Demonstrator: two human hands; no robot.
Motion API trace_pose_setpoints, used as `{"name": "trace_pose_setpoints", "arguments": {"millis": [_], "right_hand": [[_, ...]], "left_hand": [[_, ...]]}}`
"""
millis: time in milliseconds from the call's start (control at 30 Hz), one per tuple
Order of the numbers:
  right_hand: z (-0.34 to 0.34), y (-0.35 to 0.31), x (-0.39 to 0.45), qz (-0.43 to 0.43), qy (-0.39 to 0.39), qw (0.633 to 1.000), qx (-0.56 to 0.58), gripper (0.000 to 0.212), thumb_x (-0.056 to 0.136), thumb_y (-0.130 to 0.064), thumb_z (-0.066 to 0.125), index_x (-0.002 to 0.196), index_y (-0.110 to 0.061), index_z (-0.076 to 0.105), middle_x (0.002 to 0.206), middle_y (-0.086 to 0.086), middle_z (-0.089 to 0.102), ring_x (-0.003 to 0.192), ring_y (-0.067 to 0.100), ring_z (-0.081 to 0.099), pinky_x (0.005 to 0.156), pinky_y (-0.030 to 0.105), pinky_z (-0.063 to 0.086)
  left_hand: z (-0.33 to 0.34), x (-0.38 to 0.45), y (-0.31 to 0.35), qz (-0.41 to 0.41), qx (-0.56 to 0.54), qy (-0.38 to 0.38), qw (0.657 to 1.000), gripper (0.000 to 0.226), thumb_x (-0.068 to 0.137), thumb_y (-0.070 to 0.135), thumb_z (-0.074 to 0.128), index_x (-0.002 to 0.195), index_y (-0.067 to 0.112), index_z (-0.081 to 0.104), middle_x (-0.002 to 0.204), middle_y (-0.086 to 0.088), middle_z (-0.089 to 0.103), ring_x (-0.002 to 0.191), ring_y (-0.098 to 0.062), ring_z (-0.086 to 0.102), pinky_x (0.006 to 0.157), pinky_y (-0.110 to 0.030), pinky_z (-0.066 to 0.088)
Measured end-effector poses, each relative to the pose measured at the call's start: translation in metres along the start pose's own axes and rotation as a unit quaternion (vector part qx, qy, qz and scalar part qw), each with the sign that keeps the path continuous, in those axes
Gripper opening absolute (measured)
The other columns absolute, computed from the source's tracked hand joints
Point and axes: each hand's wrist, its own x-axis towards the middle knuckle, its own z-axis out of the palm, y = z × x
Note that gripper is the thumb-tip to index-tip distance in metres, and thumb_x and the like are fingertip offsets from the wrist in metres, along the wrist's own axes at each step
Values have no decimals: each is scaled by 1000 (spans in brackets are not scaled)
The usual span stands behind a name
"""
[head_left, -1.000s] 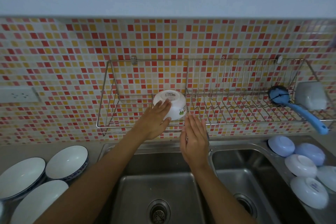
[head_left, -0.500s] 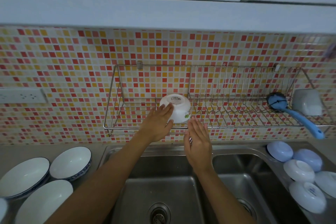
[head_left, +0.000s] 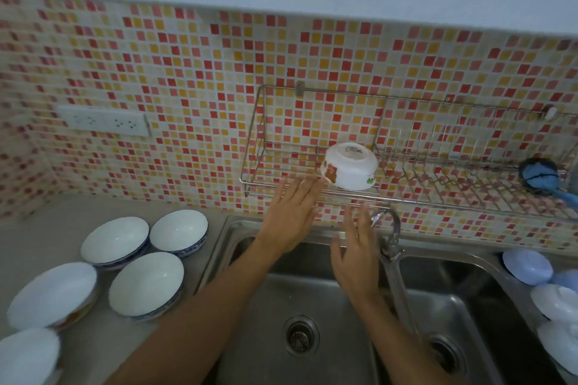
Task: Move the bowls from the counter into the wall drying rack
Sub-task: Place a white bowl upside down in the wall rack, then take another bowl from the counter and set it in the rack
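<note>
White bowl (head_left: pixel 349 166): upside down in wire drying rack (head_left: pixel 406 197), left section.
My left hand (head_left: pixel 291 216): flat, empty, just beside bowl.
My right hand (head_left: pixel 356 256): fingers spread, empty, over sink (head_left: pixel 281 306).
Desk (head_left: pixel 40 237): five bowls (head_left: pixel 147 283) left.

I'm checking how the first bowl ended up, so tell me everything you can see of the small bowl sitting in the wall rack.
The small bowl is white and glossy, probably plastic or melamine, with a bear print on its left side and a small green motif at the right. It lies upside down, tilted, its printed base facing up and outward. It rests on the wire drying rack, in the left section. Neither hand touches it; the left hand is just below-left.
</note>
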Motion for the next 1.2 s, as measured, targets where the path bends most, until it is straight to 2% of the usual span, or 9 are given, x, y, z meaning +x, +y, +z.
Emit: {"name": "trace_pose_setpoints", "arguments": {"millis": [200, 367, 567, 633, 700, 767, 833, 967, 1200], "right_hand": [[63, -69, -35, -43, -140, 988, 43, 64, 96, -40, 47, 152, -19, 24, 162, 9, 10, 148, 31, 12, 117, 45, 15], [102, -168, -66, -69, -245, 954, 157, 61, 98, -30, 51, 151, -14, 26, 162, 5, 7, 149, 25, 9, 119, 42, 20], [142, -291, -113, -91, -359, 910, 186, 57, 98, -42, 44, 149, -19, 32, 156, 1, 32, 143, 21, 31, 116, 35, 27], [148, -321, -131, -93, -400, 890, 199, 48, 99, -35, 46, 141, -14, 45, 144, 4, 49, 132, 23, 46, 109, 33, 36], [156, -342, -149, -121, -420, 877, 200, 34, 97, -29, 50, 121, -7, 58, 116, 11, 65, 105, 23, 60, 87, 32, 44], [163, -357, -165, -116, -449, 862, 204, 32, 95, -32, 54, 114, -7, 60, 95, 11, 66, 86, 19, 58, 75, 30, 43], [170, -367, -178, -95, -483, 845, 211, 37, 93, -39, 57, 118, -11, 58, 92, 8, 67, 83, 18, 58, 73, 30, 45], [176, -376, -196, -74, -522, 827, 194, 51, 91, -43, 57, 135, -19, 49, 112, 6, 69, 101, 25, 65, 83, 36, 53], [187, -379, -206, -21, -517, 841, 156, 35, 90, -26, 48, 121, -12, 54, 113, 13, 66, 99, 31, 62, 83, 45, 55]], "left_hand": [[1, -83, -56, -86, -50, -43, 994, 59, 100, 42, 26, 151, 23, 3, 159, 1, -4, 146, -25, -8, 118, -48, -4], [-26, -186, -140, -264, -33, -84, 960, 73, 88, 61, 0, 150, 22, 1, 160, -2, -3, 147, -26, -7, 116, -44, -11], [-53, -320, -234, -456, 3, -89, 885, 61, 99, 43, 28, 150, 15, 11, 160, -8, 4, 147, -29, 2, 118, -46, 1], [-54, -357, -252, -500, -1, -84, 862, 60, 99, 42, 30, 149, 13, 16, 159, -11, 10, 146, -32, 9, 117, -48, 7], [-52, -390, -263, -544, -9, -93, 834, 59, 98, 43, 30, 148, 14, 18, 159, -10, 12, 146, -31, 11, 116, -49, 8], [-49, -414, -268, -585, -18, -107, 804, 58, 98, 44, 29, 148, 15, 19, 159, -9, 15, 145, -29, 13, 116, -51, 7], [-45, -433, -270, -617, -44, -108, 778, 58, 98, 44, 30, 147, 15, 22, 156, -9, 23, 143, -28, 23, 116, -50, 12], [-38, -454, -268, -649, -175, -62, 737, 56, 97, 36, 40, 145, 9, 27, 146, -15, 42, 130, -33, 43, 109, -45, 31], [-42, -458, -271, -651, -255, -17, 715, 33, 94, 11, 42, 123, 0, 53, 122, -22, 61, 108, -36, 57, 86, -35, 45]]}}
